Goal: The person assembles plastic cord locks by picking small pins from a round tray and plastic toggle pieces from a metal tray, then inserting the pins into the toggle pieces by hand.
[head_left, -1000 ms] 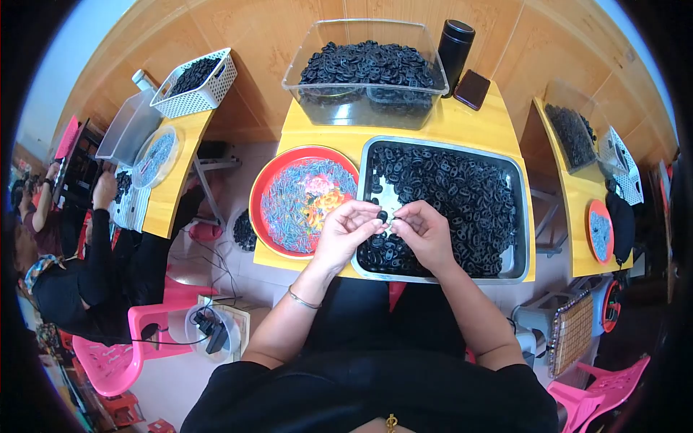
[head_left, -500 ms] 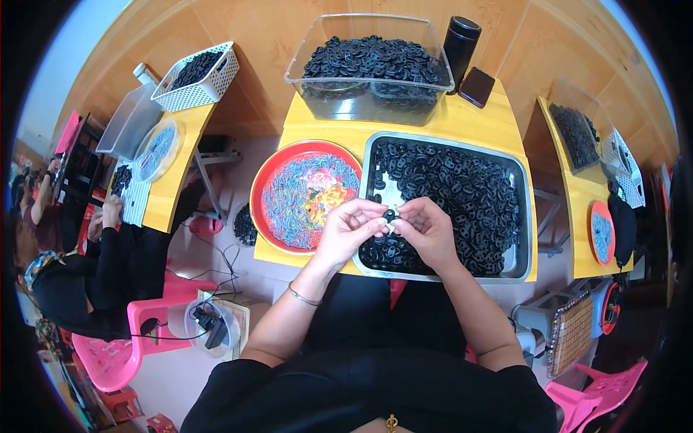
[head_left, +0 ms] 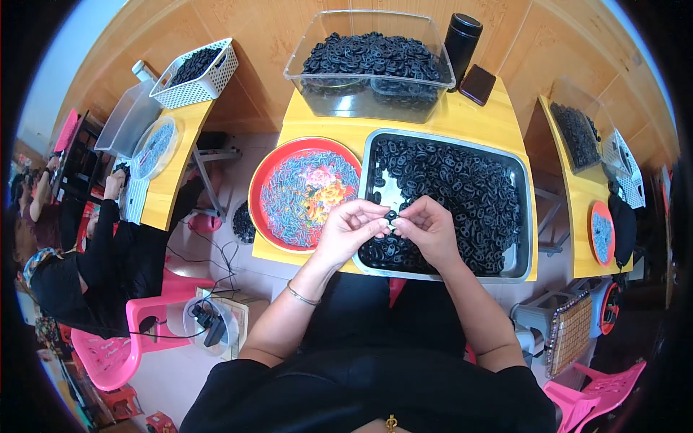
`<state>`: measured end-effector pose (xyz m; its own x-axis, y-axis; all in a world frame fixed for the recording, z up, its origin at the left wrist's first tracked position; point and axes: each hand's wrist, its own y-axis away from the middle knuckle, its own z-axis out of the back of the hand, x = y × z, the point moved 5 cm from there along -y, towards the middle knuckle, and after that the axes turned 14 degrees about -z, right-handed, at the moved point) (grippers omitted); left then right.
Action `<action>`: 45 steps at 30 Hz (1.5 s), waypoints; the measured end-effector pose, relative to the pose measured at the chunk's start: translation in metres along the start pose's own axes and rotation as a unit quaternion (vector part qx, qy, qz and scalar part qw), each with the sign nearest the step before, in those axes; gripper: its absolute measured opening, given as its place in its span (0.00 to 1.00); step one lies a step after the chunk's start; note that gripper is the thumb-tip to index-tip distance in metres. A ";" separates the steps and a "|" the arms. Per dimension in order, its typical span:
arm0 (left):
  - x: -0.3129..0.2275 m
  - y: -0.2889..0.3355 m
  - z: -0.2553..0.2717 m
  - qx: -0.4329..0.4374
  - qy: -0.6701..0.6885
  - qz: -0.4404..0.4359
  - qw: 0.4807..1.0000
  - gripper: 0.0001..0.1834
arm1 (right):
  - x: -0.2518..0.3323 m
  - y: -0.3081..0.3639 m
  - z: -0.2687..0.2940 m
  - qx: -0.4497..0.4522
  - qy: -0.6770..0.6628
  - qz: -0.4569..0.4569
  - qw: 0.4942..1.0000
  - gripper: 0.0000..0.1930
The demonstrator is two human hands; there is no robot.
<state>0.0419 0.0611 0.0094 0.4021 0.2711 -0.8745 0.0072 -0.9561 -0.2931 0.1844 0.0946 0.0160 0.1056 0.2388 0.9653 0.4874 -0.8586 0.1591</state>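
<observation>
Between the fingertips of both hands is a small black plastic piece (head_left: 390, 215), partly covered by the fingers. My left hand (head_left: 354, 227) pinches it from one side, and my right hand (head_left: 427, 227) pinches it from the other. Both hands hover over the near left part of a metal tray (head_left: 525, 268) heaped with small black oval pieces (head_left: 462, 195) that have holes. To the left stands a round red tray (head_left: 268, 162) with a flower pattern, strewn with small thin grey-blue pins (head_left: 289, 195).
A clear plastic bin (head_left: 361, 101) of black pieces stands at the table's far side, beside a black canister (head_left: 462, 43) and a dark brown case (head_left: 477, 85). At the left, another person (head_left: 79, 274) sits by a side table (head_left: 173, 166). Cables (head_left: 231, 263) lie on the floor.
My hands stay almost in place around the black piece, with a slight shift of the fingers. The person at the left has reached an arm farther toward the side table.
</observation>
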 end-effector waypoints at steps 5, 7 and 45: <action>0.001 0.001 -0.001 0.000 0.023 0.024 0.999 0.09 | 0.002 -0.001 0.001 0.012 -0.015 -0.011 1.000 0.07; 0.001 0.001 -0.001 -0.004 0.014 0.029 0.999 0.09 | 0.002 0.000 0.002 0.011 -0.017 -0.017 1.000 0.07; 0.007 0.005 0.001 0.039 0.172 0.163 0.971 0.18 | 0.004 0.004 -0.008 0.129 0.109 -0.033 0.985 0.13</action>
<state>0.0441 0.0584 0.0016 0.6524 -0.1114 -0.7496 -0.2369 -0.9696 -0.0621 0.1798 0.0880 0.0227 -0.1095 0.1625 0.9806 0.6945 -0.6933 0.1924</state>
